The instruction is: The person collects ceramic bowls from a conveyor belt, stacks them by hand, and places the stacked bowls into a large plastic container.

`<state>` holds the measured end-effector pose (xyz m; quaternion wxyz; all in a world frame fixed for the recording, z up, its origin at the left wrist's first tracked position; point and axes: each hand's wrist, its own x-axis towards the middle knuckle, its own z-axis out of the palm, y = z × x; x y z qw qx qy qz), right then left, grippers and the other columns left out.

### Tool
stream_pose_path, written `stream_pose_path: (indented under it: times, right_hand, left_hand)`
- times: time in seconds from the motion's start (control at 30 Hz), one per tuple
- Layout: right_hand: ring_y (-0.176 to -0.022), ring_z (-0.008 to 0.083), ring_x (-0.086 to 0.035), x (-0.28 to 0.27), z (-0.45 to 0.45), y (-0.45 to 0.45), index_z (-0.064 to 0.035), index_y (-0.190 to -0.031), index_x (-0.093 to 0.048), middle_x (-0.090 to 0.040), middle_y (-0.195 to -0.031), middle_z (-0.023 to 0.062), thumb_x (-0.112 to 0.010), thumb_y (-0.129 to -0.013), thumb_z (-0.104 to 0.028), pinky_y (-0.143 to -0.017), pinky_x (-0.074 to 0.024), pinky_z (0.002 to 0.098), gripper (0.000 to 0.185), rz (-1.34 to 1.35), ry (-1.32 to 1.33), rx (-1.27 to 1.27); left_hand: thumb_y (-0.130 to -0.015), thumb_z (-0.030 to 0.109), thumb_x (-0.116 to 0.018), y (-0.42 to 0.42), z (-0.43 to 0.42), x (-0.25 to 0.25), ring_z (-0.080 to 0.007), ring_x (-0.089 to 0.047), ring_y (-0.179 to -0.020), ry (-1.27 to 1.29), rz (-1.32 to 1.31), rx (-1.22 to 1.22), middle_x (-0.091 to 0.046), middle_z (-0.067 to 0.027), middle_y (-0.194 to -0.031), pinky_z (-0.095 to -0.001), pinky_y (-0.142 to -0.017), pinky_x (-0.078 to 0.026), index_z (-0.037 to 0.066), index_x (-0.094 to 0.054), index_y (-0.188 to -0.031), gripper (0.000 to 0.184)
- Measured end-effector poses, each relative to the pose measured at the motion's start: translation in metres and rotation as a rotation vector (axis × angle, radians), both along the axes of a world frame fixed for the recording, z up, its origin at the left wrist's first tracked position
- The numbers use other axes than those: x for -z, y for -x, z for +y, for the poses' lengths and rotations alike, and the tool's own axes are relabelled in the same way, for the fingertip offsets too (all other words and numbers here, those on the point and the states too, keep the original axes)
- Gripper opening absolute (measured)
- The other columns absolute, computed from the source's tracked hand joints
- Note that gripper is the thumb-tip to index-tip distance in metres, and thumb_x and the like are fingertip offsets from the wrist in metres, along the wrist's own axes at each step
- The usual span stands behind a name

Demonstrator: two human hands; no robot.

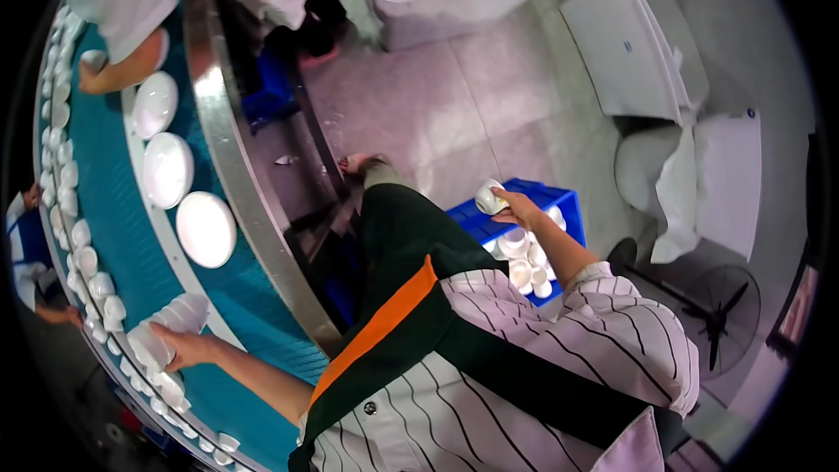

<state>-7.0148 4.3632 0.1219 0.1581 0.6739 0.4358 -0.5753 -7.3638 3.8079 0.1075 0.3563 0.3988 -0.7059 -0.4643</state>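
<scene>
White stacked cups (pixel 175 323) are resting in left hand (pixel 182 348), fingers curled partway round, at teal belt (pixel 114 166). Right hand (pixel 517 208) is pinching single cup (pixel 489 197), fingers nearly closed, above blue crate (pixel 573 212). Farther, co-worker's arm (pixel 131 70) is reaching over belt.

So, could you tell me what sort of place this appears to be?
Probably a tableware workshop or dishwashing area: a curved teal belt bears white dishes, and a blue crate holds white cups or bowls.

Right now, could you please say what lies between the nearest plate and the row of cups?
Between plate and cups, the head view shows a pale strip and bare teal belt.
</scene>
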Motion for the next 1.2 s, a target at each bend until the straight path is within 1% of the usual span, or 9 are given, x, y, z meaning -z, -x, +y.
stream_pose_path:
  times: [0.13, 0.2, 0.3, 0.43, 0.63, 0.73, 0.8, 1.0, 1.2]
  right_hand:
    - [-0.064, 0.0228, -0.064, 0.044, -0.039, -0.107, 0.0103, -0.105, -0.058, -0.061, -0.086, 0.0137, -0.075, -0.072, -0.046, -0.050, -0.0530, 0.0276, 0.067, -0.359, -0.211, -0.221]
    - [-0.069, 0.0251, -0.063, 0.035, -0.073, -0.109, 0.0088, -0.103, -0.057, -0.059, -0.089, 0.0143, -0.076, -0.071, -0.042, -0.052, -0.0554, 0.0342, 0.063, -0.550, -0.273, 0.052]
    - [-0.084, 0.0252, -0.061, 0.036, -0.085, -0.144, 0.0054, -0.104, -0.058, -0.061, -0.096, 0.0133, -0.075, -0.074, -0.038, -0.065, -0.0556, 0.0384, 0.055, -0.656, -0.202, -0.292]
    - [-0.084, 0.0231, -0.061, -0.010, -0.064, -0.059, 0.0038, -0.102, -0.060, -0.063, -0.094, 0.0123, -0.069, -0.079, -0.033, -0.067, -0.0545, 0.0362, 0.044, -0.523, -0.160, -0.671]
    - [-0.083, 0.0200, -0.062, -0.147, -0.008, 0.156, 0.0016, -0.099, -0.063, -0.065, -0.092, 0.0107, -0.062, -0.086, -0.025, -0.072, -0.0528, 0.0330, 0.030, -0.152, -0.403, -0.974]
    - [-0.080, 0.0160, -0.063, -0.167, -0.033, 0.344, 0.0025, -0.096, -0.061, -0.064, -0.085, 0.0088, -0.053, -0.091, -0.009, -0.070, -0.0534, 0.0290, 0.015, 0.337, -0.544, -1.013]
    - [-0.081, 0.0157, -0.062, -0.146, 0.063, 0.345, 0.0029, -0.096, -0.061, -0.063, -0.086, 0.0091, -0.052, -0.092, -0.009, -0.074, -0.0521, 0.0284, 0.015, 0.604, -0.519, -0.991]
    - [-0.081, 0.0092, -0.058, -0.168, -0.138, 0.608, 0.0012, -0.098, -0.061, -0.063, -0.087, 0.0054, -0.056, -0.090, -0.009, -0.073, -0.0452, 0.0223, 0.014, 1.275, -0.163, -1.463]
    - [-0.094, 0.0250, -0.063, -0.135, -0.329, 0.711, -0.0051, -0.110, -0.060, -0.062, -0.105, 0.0143, -0.059, -0.087, -0.010, -0.076, -0.0525, 0.0328, 0.024, 1.601, 0.220, -2.216]
  left_hand:
    - [-0.060, 0.027, -0.087, 0.051, -0.018, -0.019, -0.0299, -0.059, -0.099, -0.002, 0.008, -0.029, -0.053, -0.0220, -0.115, -0.0433, -0.084, -0.053, -0.003, -0.031, -0.124, 0.090]
    - [-0.059, 0.028, -0.088, 0.068, -0.013, -0.039, -0.0292, -0.061, -0.092, -0.013, 0.024, -0.017, -0.056, -0.0217, -0.108, -0.0430, -0.080, -0.054, -0.005, -0.034, -0.119, 0.087]
    - [-0.060, 0.030, -0.088, 0.093, -0.047, -0.049, -0.0264, -0.063, -0.076, 0.041, -0.104, -0.075, -0.060, -0.0184, -0.091, -0.0418, -0.066, -0.057, -0.005, -0.042, -0.104, 0.073]
    - [-0.070, 0.011, -0.081, 0.100, -0.024, -0.046, -0.0234, -0.057, -0.096, -0.051, 0.185, 0.076, -0.055, -0.0168, -0.114, -0.0376, -0.083, -0.050, 0.000, -0.039, -0.123, 0.068]
    - [-0.069, 0.009, -0.080, 0.125, 0.024, -0.109, -0.0247, -0.051, -0.110, -0.049, 0.164, 0.112, -0.050, -0.0159, -0.120, -0.0373, -0.093, -0.043, 0.000, -0.035, -0.128, 0.075]
    - [-0.065, 0.011, -0.082, 0.162, -0.017, -0.124, -0.0258, -0.050, -0.111, -0.082, 0.076, 0.045, -0.050, -0.0165, -0.121, -0.0369, -0.096, -0.040, 0.001, -0.033, -0.130, 0.082]
    - [-0.064, 0.012, -0.083, 0.099, 0.107, -0.177, -0.0264, -0.050, -0.112, -0.102, 0.225, 0.061, -0.049, -0.0159, -0.122, -0.0361, -0.096, -0.040, 0.003, -0.033, -0.130, 0.084]
    - [-0.064, 0.013, -0.083, 0.113, 0.134, -0.170, -0.0249, -0.051, -0.112, -0.089, 0.217, 0.031, -0.050, -0.0123, -0.123, -0.0359, -0.094, -0.043, 0.007, -0.031, -0.133, 0.086]
    - [-0.063, 0.014, -0.083, 0.157, 0.173, -0.137, -0.0222, -0.050, -0.115, -0.019, 0.234, -0.161, -0.048, -0.0111, -0.124, -0.0348, -0.094, -0.043, 0.006, -0.029, -0.134, 0.090]
